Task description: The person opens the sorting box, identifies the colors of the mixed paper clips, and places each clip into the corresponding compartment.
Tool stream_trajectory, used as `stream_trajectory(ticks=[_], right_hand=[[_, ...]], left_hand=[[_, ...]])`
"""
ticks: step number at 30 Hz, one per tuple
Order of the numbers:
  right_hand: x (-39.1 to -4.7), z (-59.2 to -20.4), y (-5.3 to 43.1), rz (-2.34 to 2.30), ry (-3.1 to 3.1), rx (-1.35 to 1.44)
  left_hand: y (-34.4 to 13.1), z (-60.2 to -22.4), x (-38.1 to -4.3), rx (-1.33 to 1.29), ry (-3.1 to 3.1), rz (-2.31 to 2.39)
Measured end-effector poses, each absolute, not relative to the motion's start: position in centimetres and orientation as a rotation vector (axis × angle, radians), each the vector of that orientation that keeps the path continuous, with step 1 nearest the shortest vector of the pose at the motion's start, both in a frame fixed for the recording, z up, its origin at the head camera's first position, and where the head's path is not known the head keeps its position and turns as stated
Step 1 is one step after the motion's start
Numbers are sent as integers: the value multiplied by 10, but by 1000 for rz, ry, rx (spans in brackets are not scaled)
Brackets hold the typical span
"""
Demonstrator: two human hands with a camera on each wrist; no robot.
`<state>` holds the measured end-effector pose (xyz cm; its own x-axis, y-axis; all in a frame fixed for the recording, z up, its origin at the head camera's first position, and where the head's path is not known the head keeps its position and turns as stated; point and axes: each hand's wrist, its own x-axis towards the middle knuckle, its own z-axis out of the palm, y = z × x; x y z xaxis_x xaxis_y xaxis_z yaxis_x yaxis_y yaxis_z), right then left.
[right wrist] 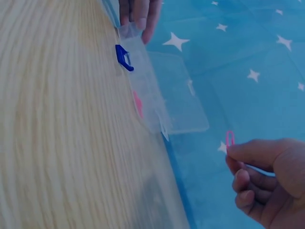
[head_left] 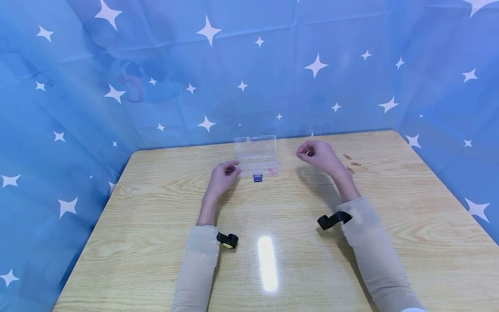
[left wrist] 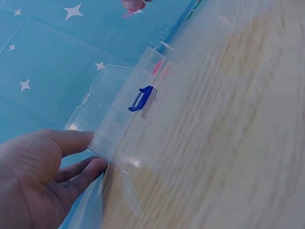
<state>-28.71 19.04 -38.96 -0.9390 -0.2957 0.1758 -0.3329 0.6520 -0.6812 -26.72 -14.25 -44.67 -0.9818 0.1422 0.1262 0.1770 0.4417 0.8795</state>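
Note:
A clear plastic compartment box [head_left: 249,166] stands near the far edge, its transparent lid [head_left: 255,147] raised at the back. My left hand [head_left: 222,178] holds the box's left end, thumb on top and fingers lower down, as the left wrist view shows. A blue latch [left wrist: 141,98] sticks out from the front of the box. Something pink [right wrist: 137,104] lies in the compartment at the right end. Right of the box, above the table, my right hand [head_left: 320,157] pinches a pink paper clip [right wrist: 230,137] between thumb and forefinger, its loop pointing up.
Three orange-red paper clips, one of them [head_left: 356,164] outermost, lie on the wooden table [head_left: 296,242] right of my right hand. A blue star-patterned cloth [head_left: 234,65] hangs behind the table. Both sleeves carry a black wrist camera [head_left: 230,240].

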Motion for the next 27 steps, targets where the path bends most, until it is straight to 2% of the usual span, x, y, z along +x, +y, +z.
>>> stream_trajectory(ticks=[27], right_hand=[[-292, -398, 138, 1271, -2842, 590]], left_hand=[[-143, -449, -268, -298, -2623, -1634]])
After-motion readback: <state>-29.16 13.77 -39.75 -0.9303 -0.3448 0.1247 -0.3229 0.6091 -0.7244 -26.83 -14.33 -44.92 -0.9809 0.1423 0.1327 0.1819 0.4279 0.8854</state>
